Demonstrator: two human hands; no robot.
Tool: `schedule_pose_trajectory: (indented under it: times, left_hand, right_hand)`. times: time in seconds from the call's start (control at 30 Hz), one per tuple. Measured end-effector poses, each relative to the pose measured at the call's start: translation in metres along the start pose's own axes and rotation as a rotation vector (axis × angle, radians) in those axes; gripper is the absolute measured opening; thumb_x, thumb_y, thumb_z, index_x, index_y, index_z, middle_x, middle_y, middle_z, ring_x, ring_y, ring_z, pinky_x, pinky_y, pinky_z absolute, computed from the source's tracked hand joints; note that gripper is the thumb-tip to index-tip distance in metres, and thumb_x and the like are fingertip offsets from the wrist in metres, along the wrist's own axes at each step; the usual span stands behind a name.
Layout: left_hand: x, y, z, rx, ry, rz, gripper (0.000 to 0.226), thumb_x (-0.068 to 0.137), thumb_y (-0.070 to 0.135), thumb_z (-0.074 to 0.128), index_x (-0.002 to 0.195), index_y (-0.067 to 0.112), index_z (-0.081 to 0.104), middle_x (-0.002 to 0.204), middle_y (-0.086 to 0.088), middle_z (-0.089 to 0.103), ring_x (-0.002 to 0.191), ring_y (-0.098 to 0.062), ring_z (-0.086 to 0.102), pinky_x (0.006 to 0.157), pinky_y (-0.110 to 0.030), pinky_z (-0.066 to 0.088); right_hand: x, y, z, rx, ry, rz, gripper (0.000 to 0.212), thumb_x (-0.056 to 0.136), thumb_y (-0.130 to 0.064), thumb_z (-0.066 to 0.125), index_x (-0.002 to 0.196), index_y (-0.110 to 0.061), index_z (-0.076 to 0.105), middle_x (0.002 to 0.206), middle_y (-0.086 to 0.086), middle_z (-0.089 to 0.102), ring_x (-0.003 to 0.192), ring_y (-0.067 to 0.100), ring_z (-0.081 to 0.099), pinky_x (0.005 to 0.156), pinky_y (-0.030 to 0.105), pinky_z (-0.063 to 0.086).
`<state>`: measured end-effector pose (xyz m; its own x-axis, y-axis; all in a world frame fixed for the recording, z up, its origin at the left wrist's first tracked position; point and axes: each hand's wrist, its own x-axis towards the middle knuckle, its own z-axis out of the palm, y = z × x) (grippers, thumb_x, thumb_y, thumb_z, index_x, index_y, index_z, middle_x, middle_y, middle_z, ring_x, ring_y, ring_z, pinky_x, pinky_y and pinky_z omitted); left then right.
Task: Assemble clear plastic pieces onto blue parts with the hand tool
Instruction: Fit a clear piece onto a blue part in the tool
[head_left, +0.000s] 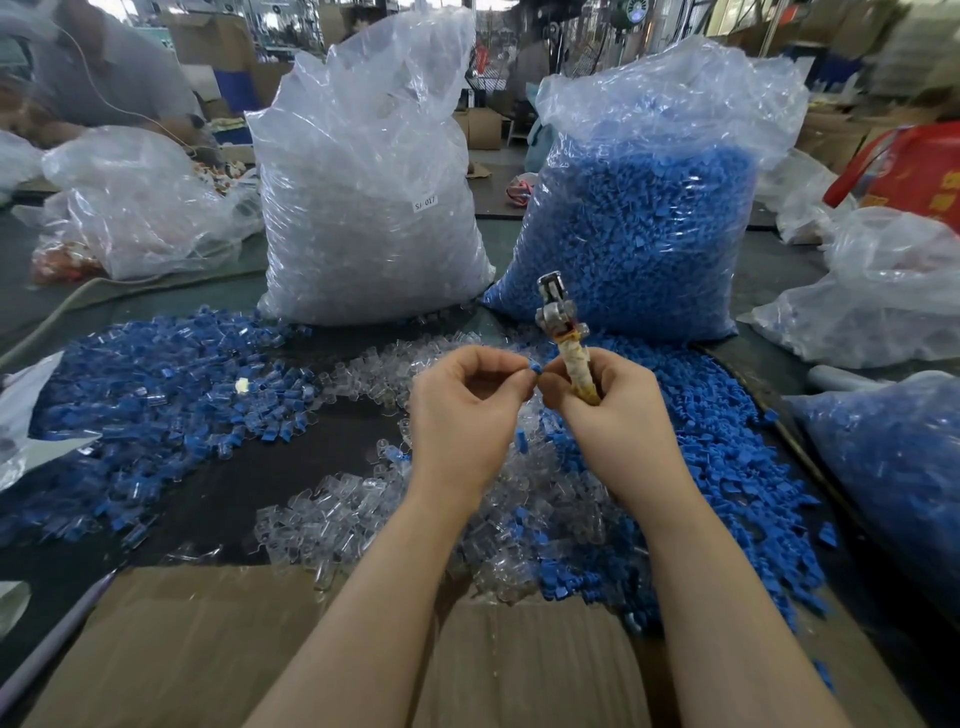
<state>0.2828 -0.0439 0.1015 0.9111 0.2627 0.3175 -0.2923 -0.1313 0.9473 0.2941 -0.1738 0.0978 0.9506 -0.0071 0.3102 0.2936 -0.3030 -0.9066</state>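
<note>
Blue parts are standing in a big plastic bag (644, 218) at the back right, and a bag of clear pieces (363, 197) is sitting beside it on the left, probably so both supplies are feeding the table (322, 447) within your reach. From them, loose blue parts (727, 467) are spreading on your right and clear pieces (457, 509) are lying in the middle, under your hands. A mixed heap (156, 384) is lying well to your left, perhaps finished work kept apart. Your right hand (613, 415) is gripping the hand tool (563, 338) by its wrapped handle, head pointing up and away, I think to keep it ready. Your left hand (462, 410) is pinching one small blue part (535, 369) at the fingertips, touching the right hand's fingers, seemingly to bring it to the tool.
</note>
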Motion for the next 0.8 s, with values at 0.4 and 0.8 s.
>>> schedule_pose_trajectory:
  times: [0.4, 0.8]
  left_hand:
    - [0.014, -0.003, -0.019, -0.198, 0.085, -0.023, 0.014, 0.087, -0.001, 0.069, 0.085, 0.013, 0.069, 0.069, 0.007, 0.069, 0.066, -0.003, 0.063, 0.066, -0.016, 0.052]
    - [0.013, -0.001, -0.018, -0.217, -0.019, 0.034, 0.013, 0.089, -0.003, 0.066, 0.088, 0.01, 0.068, 0.072, 0.007, 0.07, 0.068, -0.001, 0.065, 0.067, -0.014, 0.051]
  right_hand:
    - [-0.002, -0.003, -0.017, -0.187, -0.27, 0.045, 0.012, 0.09, -0.025, 0.068, 0.094, -0.016, 0.062, 0.083, 0.006, 0.064, 0.08, 0.031, 0.06, 0.075, 0.048, 0.051]
    - [-0.002, -0.003, -0.013, -0.277, -0.297, 0.006, 0.015, 0.09, -0.022, 0.067, 0.097, -0.012, 0.057, 0.084, 0.011, 0.06, 0.072, 0.031, 0.054, 0.066, 0.044, 0.046]
